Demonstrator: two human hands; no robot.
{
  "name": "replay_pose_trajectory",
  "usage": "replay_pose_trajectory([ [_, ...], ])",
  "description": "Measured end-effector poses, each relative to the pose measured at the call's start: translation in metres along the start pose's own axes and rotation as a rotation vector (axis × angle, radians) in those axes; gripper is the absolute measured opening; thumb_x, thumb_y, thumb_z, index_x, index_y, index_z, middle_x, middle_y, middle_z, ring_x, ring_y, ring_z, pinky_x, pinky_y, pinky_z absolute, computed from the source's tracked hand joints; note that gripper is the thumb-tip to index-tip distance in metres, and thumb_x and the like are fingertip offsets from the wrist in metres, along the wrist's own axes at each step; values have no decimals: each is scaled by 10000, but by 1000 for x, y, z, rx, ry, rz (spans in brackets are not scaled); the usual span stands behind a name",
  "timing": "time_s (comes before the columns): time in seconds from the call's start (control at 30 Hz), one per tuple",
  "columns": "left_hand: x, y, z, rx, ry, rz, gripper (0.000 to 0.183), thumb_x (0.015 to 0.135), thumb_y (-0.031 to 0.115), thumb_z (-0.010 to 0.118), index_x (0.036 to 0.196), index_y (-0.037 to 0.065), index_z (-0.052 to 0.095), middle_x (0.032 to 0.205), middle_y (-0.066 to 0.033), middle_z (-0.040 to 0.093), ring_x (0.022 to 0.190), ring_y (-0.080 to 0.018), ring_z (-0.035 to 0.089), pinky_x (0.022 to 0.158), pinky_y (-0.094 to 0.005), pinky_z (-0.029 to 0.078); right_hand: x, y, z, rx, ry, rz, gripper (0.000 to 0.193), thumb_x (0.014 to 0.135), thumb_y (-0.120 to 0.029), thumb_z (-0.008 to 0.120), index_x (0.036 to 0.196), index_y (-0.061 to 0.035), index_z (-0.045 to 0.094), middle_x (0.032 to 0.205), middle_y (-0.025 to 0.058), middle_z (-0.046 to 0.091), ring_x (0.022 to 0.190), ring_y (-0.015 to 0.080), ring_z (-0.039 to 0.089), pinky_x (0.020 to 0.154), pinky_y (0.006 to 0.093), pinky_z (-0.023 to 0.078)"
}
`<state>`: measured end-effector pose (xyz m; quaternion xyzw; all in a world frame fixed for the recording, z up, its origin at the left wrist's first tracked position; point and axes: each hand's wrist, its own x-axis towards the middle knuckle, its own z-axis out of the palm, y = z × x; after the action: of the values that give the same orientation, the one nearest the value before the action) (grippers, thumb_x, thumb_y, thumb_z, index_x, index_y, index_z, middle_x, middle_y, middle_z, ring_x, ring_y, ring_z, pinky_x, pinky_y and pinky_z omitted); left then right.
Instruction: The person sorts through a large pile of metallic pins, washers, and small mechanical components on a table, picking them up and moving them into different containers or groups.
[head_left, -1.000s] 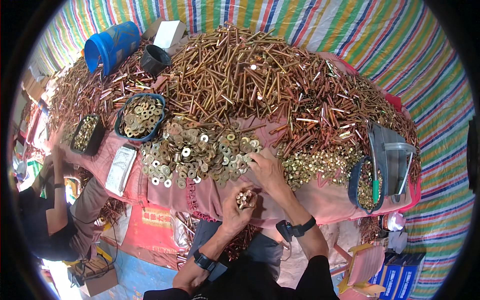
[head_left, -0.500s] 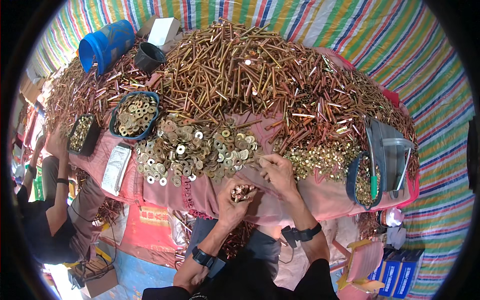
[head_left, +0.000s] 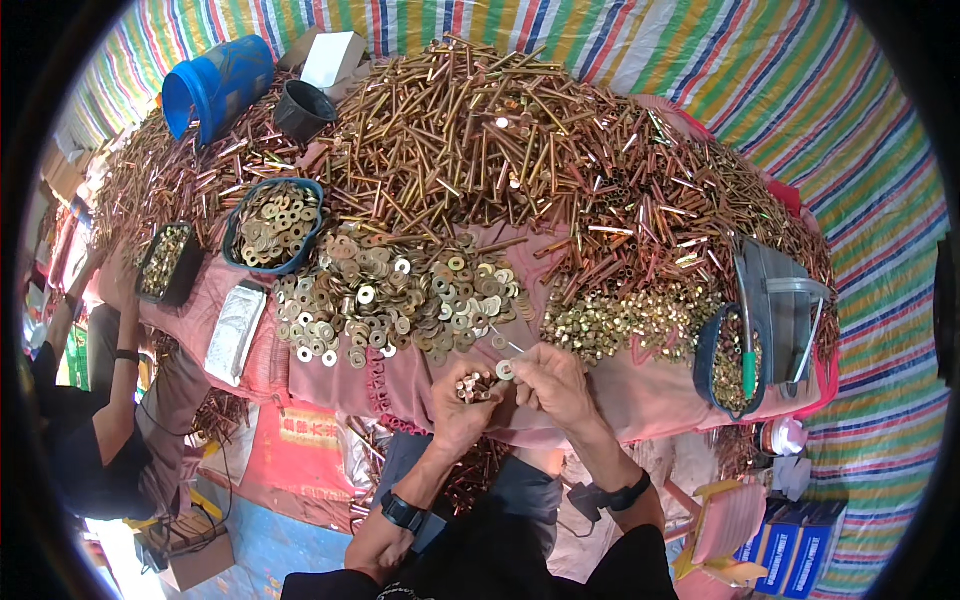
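Observation:
My left hand (head_left: 452,418) is closed round a bundle of copper-coloured bolts (head_left: 475,387), their ends facing up. Just right of it, the fingers of my right hand (head_left: 553,385) pinch a flat round washer (head_left: 505,370), held close to the bundle's ends. A thin bright sliver shows above those fingertips; I cannot make out what it is. Beyond both hands a heap of washers (head_left: 385,290) lies on the pink cloth (head_left: 440,375). To its right spreads a heap of small brass-coloured nuts (head_left: 625,325).
A long mound of copper-coloured rods (head_left: 470,130) covers the far side. Left stand a blue-rimmed basin (head_left: 233,255) of washers, a black tray (head_left: 182,278) of nuts and a blue bucket (head_left: 235,85). Right is a dark basin (head_left: 710,375) of nuts. A co-worker's arm (head_left: 122,390) reaches in at left.
My right hand has come down and left from the edge of the washer heap to the bundle, and a washer now shows in its fingers. The left hand keeps its hold.

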<state>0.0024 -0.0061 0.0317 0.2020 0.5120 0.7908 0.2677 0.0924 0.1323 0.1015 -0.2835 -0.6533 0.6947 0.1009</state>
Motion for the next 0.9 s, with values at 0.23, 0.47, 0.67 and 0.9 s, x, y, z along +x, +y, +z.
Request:
replay_pose_trajectory([
  [0.23,-3,-7,0,5,13,27,194,895,-60,767,1004,14,624,911,-4,671,785,-65,600,673,-232,493,29,3,-14,-649,297,-458,223,986,-191,720,1046,23,696,838,163,693,638,251,657,563,389,515],
  [0.47,-3,-9,-4,-91,-9,-41,206,885,-81,750,1017,0,614,932,-20,677,828,-88,633,733,-239,521,117,-4,-52,-1538,312,-438,180,904,-43,622,1050,1,716,926,271,627,783,417,702,632,527,517],
  [0.67,-1,-13,-5,12,-5,7,208,880,-46,771,1023,7,630,924,-17,679,826,-83,630,725,-238,518,113,-19,-53,-1161,381,-657,121,928,-66,669,994,34,688,916,246,666,747,368,714,681,493,554],
  [0.9,-2,-9,-5,80,-8,-11,202,878,-54,772,1012,13,636,899,-8,691,792,-65,629,683,-235,510,21,-41,-44,-29,143,-293,156,1000,-97,741,1084,1,655,938,92,737,780,134,737,597,253,582],
])
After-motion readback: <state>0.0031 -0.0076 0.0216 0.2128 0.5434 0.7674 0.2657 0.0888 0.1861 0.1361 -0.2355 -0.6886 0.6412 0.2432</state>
